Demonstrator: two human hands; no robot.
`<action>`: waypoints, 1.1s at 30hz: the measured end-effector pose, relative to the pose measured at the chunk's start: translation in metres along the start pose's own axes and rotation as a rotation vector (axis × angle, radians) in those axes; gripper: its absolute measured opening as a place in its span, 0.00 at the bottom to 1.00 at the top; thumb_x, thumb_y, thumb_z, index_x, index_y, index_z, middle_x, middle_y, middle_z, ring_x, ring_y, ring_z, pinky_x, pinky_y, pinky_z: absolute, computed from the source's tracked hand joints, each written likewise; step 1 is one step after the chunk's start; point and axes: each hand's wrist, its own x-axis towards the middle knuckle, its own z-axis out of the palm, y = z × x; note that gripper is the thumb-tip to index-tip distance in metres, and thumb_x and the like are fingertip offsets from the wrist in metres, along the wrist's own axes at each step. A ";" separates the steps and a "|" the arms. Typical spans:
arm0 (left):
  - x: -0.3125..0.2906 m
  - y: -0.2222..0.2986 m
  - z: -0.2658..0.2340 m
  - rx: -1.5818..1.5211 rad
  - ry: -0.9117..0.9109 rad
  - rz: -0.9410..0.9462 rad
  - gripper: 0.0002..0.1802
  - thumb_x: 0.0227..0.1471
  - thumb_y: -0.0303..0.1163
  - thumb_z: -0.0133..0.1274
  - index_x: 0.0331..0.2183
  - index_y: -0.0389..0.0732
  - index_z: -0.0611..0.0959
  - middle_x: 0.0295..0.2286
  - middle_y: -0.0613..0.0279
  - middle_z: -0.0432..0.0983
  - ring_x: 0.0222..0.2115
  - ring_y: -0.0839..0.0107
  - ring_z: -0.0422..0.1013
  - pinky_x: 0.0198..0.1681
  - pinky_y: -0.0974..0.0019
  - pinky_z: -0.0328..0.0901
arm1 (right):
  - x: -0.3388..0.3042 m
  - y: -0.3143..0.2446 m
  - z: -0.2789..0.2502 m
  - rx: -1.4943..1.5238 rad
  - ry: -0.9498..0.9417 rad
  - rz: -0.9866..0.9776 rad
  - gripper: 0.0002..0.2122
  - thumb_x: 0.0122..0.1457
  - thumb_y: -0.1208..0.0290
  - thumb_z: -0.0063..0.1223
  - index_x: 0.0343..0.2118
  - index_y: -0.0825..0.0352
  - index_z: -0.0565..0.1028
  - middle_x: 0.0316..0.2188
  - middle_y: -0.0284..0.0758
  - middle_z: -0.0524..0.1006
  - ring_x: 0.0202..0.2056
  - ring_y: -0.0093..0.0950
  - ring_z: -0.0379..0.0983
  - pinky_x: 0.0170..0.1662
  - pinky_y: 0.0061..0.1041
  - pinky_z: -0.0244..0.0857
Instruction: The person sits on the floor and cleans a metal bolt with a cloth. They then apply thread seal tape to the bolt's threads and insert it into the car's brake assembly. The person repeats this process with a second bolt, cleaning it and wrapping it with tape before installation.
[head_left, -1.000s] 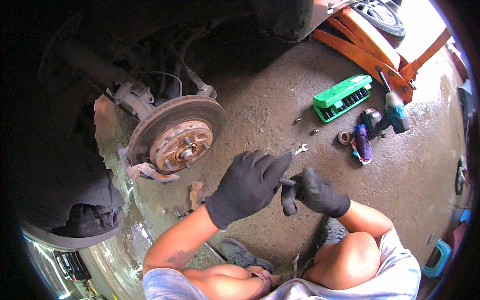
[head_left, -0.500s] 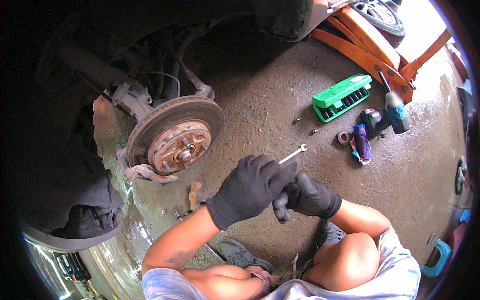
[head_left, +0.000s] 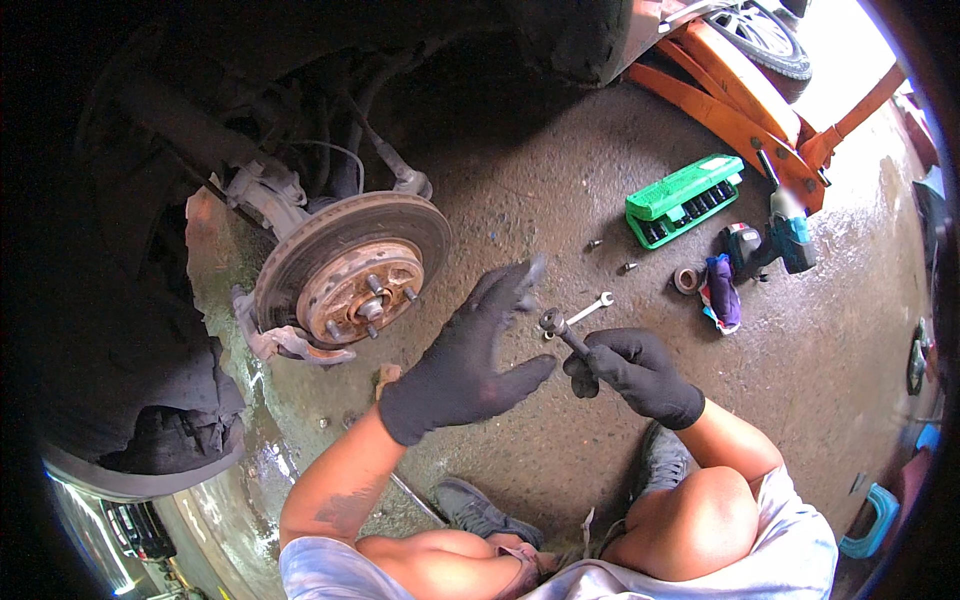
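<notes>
My left hand, in a black glove, is held open in the air with its fingers spread and nothing in it. It lies between the rusty brake disc and my other hand, touching neither. My gloved right hand is closed around a dark metal rod with a round head. The head points up and left toward my left hand; the other end is hidden in my grip. Behind the rod, a silver open-ended wrench lies on the floor.
Right of centre sit a green socket case with its lid up, two small metal pieces, a roll of tape, a purple bundle and a teal cordless driver. An orange lift arm crosses behind. The car's dark underside overhangs the left.
My hands were together and have parted. The left moved left and its fingers spread; the right tilted, bringing the rod's round head into sight.
</notes>
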 end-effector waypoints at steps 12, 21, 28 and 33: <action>-0.004 -0.001 0.004 -0.756 -0.024 -0.387 0.18 0.61 0.37 0.53 0.45 0.32 0.81 0.35 0.58 0.81 0.35 0.72 0.77 0.41 0.67 0.72 | -0.001 -0.002 0.010 0.085 -0.116 0.040 0.17 0.67 0.61 0.47 0.39 0.72 0.79 0.30 0.36 0.79 0.31 0.24 0.75 0.37 0.25 0.70; -0.007 0.024 0.007 -0.705 -0.283 -0.391 0.13 0.59 0.32 0.57 0.41 0.33 0.84 0.31 0.59 0.83 0.31 0.76 0.77 0.33 0.71 0.72 | 0.012 -0.003 -0.006 -0.332 -0.306 -0.383 0.24 0.35 0.56 0.78 0.34 0.64 0.80 0.30 0.36 0.80 0.34 0.34 0.77 0.37 0.30 0.68; -0.001 0.022 0.015 -0.408 -0.104 -0.273 0.13 0.59 0.31 0.56 0.41 0.31 0.83 0.29 0.58 0.82 0.30 0.76 0.77 0.35 0.70 0.73 | 0.005 0.002 -0.017 -0.416 -0.191 -0.349 0.21 0.41 0.57 0.75 0.33 0.65 0.80 0.28 0.37 0.78 0.30 0.33 0.75 0.32 0.31 0.66; -0.002 -0.010 0.036 -0.379 0.003 -0.295 0.14 0.60 0.32 0.55 0.43 0.31 0.82 0.33 0.58 0.81 0.32 0.74 0.77 0.36 0.70 0.73 | 0.006 0.004 -0.022 -0.541 -0.086 -0.212 0.16 0.53 0.58 0.66 0.33 0.67 0.78 0.27 0.41 0.76 0.28 0.34 0.73 0.32 0.32 0.66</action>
